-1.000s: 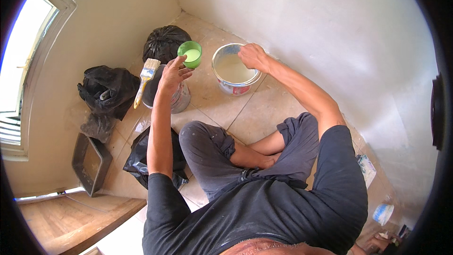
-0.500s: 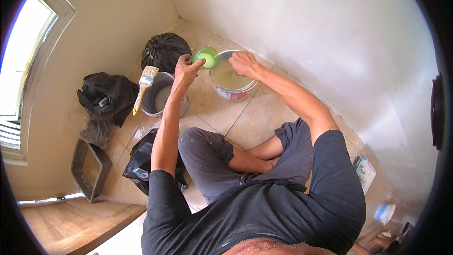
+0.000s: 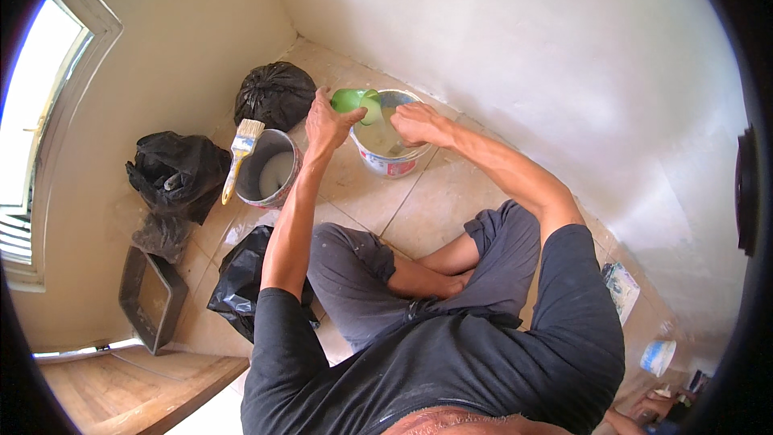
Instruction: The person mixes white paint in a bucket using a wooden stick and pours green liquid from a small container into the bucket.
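Observation:
My left hand [image 3: 328, 125] grips a green cup [image 3: 348, 100], tipped to the right over the rim of a white bucket [image 3: 388, 163]. Pale liquid [image 3: 372, 109] lies at the cup's mouth and seems to run down into the bucket. Inside the bucket is a cream-coloured mix [image 3: 374, 138]. Above its right side my right hand [image 3: 417, 124] is closed in a fist. A greyish end shows in the mix below that hand, but I cannot make out what it belongs to.
Left of my left arm, a paintbrush [image 3: 242, 149] lies across a second bucket [image 3: 285, 192] of whitish liquid. Black plastic bags [image 3: 274, 90] sit around them. A dark tray [image 3: 153, 330] stands near the wooden door [image 3: 153, 391]. Walls close in ahead and right; another person's hand [image 3: 651, 409] shows lower right.
The green cup, held upright before, has tipped to the right over the bucket. My right hand has stayed above the bucket, and a greyish end now shows below it.

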### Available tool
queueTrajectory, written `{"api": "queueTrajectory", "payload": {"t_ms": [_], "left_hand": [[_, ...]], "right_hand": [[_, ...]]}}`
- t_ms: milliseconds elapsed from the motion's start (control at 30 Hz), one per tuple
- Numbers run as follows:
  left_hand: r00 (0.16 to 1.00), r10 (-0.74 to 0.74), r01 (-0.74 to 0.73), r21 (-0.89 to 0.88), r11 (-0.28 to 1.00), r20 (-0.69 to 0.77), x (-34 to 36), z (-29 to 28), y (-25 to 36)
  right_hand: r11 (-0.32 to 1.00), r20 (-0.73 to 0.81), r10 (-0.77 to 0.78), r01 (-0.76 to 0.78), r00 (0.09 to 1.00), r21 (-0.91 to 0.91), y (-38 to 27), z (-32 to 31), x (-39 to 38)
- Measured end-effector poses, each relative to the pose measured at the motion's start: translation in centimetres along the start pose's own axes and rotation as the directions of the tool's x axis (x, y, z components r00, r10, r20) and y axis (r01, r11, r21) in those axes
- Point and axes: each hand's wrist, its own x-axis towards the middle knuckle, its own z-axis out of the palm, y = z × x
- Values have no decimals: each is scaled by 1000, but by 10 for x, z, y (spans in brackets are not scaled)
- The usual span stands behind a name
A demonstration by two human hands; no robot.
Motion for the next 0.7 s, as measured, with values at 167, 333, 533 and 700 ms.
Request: {"api": "queueTrajectory", "payload": {"t_ms": [167,333,533,700], "left_hand": [[999,26,-26,-3,1000,-30,1,7,-2],[991,-131,136,-179,974,38,7,9,-5],[926,-319,378,-515,769,201,15,5,-37],[902,-276,430,-747,507,332,14,2,-45]], "right_hand": [[991,-198,45,-69,979,-117,10,11,17],[941,-304,-89,-21,949,-338,34,25,15],[950,-12,-166,157,986,-271,10,2,-1],[974,-6,-123,120,992,-195,-5,9,14]]}}
